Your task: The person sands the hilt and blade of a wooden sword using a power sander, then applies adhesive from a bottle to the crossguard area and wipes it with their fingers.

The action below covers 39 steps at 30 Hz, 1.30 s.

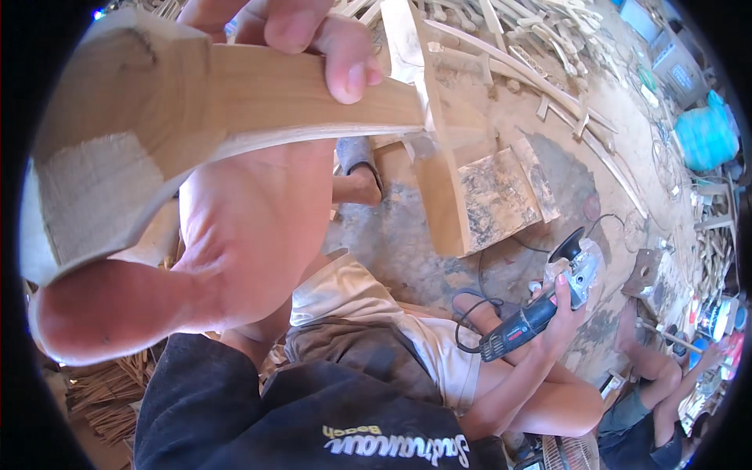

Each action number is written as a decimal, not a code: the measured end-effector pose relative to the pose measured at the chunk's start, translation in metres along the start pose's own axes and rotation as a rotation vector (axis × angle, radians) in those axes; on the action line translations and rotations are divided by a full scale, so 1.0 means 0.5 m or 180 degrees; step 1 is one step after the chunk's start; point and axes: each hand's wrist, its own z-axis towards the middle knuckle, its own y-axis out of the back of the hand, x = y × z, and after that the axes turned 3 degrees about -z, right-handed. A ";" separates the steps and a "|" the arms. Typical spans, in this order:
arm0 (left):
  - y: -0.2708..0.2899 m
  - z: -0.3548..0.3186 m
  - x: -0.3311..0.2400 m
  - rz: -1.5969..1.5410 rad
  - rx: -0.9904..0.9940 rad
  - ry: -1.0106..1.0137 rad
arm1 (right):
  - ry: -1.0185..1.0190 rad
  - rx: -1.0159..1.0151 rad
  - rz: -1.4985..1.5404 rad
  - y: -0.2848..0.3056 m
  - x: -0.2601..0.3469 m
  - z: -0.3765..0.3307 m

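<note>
Dusty concrete floor (407, 251) spreads below the head camera, strewn with pale offcuts, and a heap of carved wooden pieces (540, 31) lies along the top edge. A blue barrel (705, 133) stands at the far right, near a second person (650, 392) sitting low among small tools.

Close to the lens, the left hand (235, 227) is clamped around a curved wooden workpiece (157, 117), palm under it, thumb along the lower left, fingertips (345, 55) wrapped over the top edge. The piece is raised near the face; its broad, roughly sawn end faces the camera and its narrower arm runs right toward a wooden frame (439, 180) standing on the floor.

The right hand (560, 313) is closed on the body of an angle grinder (540, 305), held low over the person's lap, disc end pointing up and away, its black cable (470, 313) looping beneath.

By its look the workpiece is solid timber: stiff, moderately heavy for one hand, dry and dusty rather than slippery, unlikely to break. The thick waist where the curve begins seems the steadiest place to hold.
</note>
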 end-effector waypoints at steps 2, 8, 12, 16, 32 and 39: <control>0.004 0.009 -0.004 0.0376 0.0282 -0.0027 | 0.0014 -0.0019 -0.0006 0.002 -0.008 0.005; -0.003 0.003 0.027 0.0301 0.0226 -0.0249 | 0.0109 0.0003 -0.0033 0.005 -0.013 0.006; -0.043 0.013 0.053 -0.0200 -0.0335 -0.0457 | 0.0005 0.0064 -0.0014 0.005 -0.004 0.003; -0.118 0.006 0.046 0.0115 -0.2163 -0.0604 | -0.0001 0.0044 0.0056 0.003 -0.002 -0.001; -0.162 0.023 0.089 0.0531 -0.2593 -0.0991 | 0.0101 0.0077 0.0223 -0.001 -0.005 -0.004; -0.190 0.038 0.104 0.0882 -0.2325 -0.0922 | 0.0359 -0.0059 0.0070 0.016 -0.040 0.028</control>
